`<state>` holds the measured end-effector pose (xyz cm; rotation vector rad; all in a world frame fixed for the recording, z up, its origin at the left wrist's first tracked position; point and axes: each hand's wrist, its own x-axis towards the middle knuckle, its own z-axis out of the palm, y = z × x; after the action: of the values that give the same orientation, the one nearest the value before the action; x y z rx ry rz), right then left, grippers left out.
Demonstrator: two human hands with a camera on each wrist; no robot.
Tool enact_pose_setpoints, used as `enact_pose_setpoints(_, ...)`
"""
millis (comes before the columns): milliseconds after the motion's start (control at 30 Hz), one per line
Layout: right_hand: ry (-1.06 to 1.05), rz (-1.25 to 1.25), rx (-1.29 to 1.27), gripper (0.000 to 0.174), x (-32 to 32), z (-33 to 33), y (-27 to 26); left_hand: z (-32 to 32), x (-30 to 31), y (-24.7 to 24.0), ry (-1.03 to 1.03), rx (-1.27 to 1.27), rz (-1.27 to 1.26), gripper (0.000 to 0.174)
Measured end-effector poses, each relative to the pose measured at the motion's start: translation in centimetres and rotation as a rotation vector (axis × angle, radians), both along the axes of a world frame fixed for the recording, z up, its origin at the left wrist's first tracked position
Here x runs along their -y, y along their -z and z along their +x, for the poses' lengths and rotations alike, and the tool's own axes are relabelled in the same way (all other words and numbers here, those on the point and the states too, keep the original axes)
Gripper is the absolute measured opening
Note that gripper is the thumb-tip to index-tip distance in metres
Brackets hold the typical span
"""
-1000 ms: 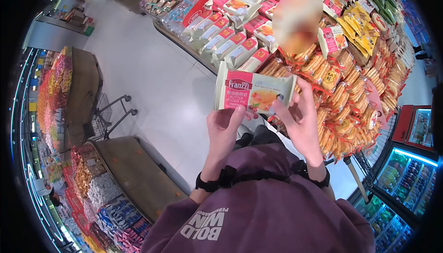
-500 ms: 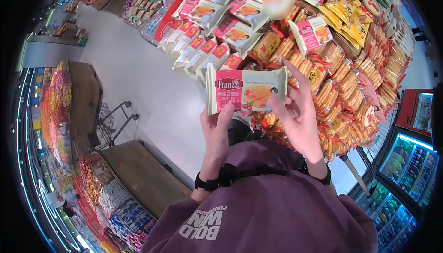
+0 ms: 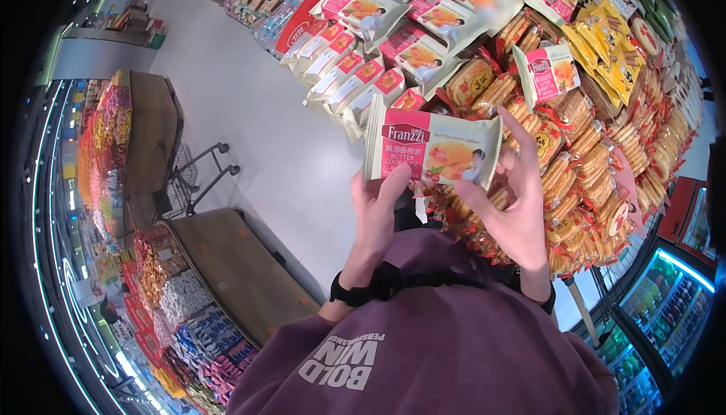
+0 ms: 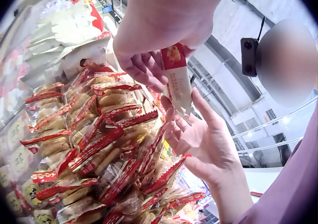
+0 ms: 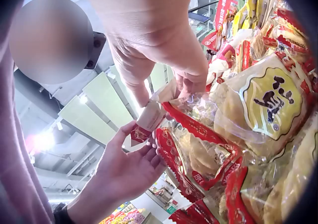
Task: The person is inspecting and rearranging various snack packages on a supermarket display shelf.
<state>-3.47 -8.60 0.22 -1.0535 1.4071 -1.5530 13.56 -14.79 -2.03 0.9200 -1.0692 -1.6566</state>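
A cream and pink packet of butter cookie pie (image 3: 432,149) is held upright in front of the chest, its printed face toward the head camera. My left hand (image 3: 378,202) grips its left end, thumb on the front and fingers behind. At the other end, my right hand (image 3: 513,207) holds the packet between the thumb at the lower corner and the fingers at the right edge. The left wrist view shows the packet (image 4: 177,80) edge-on between both hands. In the right wrist view, thumb and fingers pinch one end of the packet (image 5: 151,115).
Matching cookie pie packets (image 3: 363,10) are piled on the display ahead. Red-edged bags of round crackers (image 3: 567,195) heap up at the right, close to the right hand. Yellow packets (image 3: 605,48) lie farther back. A shopping cart (image 3: 189,177) and brown-sided snack bins (image 3: 234,264) stand at the left.
The head view has shifted, so the display sits differently in it. Both hands keep holding the packet at about chest height; the right fingers have spread slightly along its right edge.
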Motion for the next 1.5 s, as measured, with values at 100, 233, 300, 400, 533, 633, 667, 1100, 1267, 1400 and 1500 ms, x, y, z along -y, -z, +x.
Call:
enact_pose_setpoints(100, -0.029, 0.018, -0.013, 0.090, 0.1, 0.0, 0.1, 0.3, 0.1, 0.0, -0.006, -0.005, -0.002, 0.028)
enact_pose_setpoints(233, 0.009, -0.009, -0.071, 0.091, 0.2, 0.0, 0.2, 0.0, 0.0, 0.1, -0.039, -0.036, 0.016, 0.027)
enact_pose_setpoints(300, 0.029, -0.032, -0.104, 0.091, 0.3, -0.3, 0.2, -0.3, 0.0, 0.1, -0.043, -0.052, -0.008, 0.027)
enact_pose_setpoints(400, 0.053, -0.058, -0.167, 0.088, 0.4, -0.4, 0.0, -0.6, 0.0, -0.2, -0.045, -0.032, -0.016, 0.027)
enact_pose_setpoints(533, 0.060, -0.054, -0.299, 0.079, 0.5, -0.8, -0.7, -1.0, 0.1, -0.7, -0.048, -0.021, 0.003, 0.027)
enact_pose_setpoints(633, 0.045, -0.048, -0.303, 0.074, 0.5, -0.6, -1.0, -0.6, 0.1, -0.4, -0.019, -0.042, -0.016, 0.027)
enact_pose_setpoints(667, 0.042, -0.050, -0.292, 0.073, 0.6, -0.6, -1.1, -0.3, 0.1, -0.3, 0.009, -0.012, -0.029, 0.031)
enact_pose_setpoints(1100, 0.100, -0.093, -0.524, 0.074, -0.1, 0.0, -1.7, 0.4, 1.0, -0.3, 0.116, -0.027, -0.064, 0.029)
enact_pose_setpoints(1267, 0.096, -0.131, -0.558, 0.072, -0.3, 0.1, -2.2, -0.3, 0.8, -0.9, -0.041, 0.012, -0.098, 0.031)
enact_pose_setpoints(1400, 0.060, -0.128, -0.524, 0.069, -0.6, 0.3, -2.6, 0.3, 1.0, -0.8, 0.002, 0.015, -0.094, 0.033)
enact_pose_setpoints(1500, 0.059, -0.114, -0.453, 0.066, -0.9, 0.6, -2.5, 0.5, 0.9, -0.2, 0.016, 0.069, -0.119, 0.033)
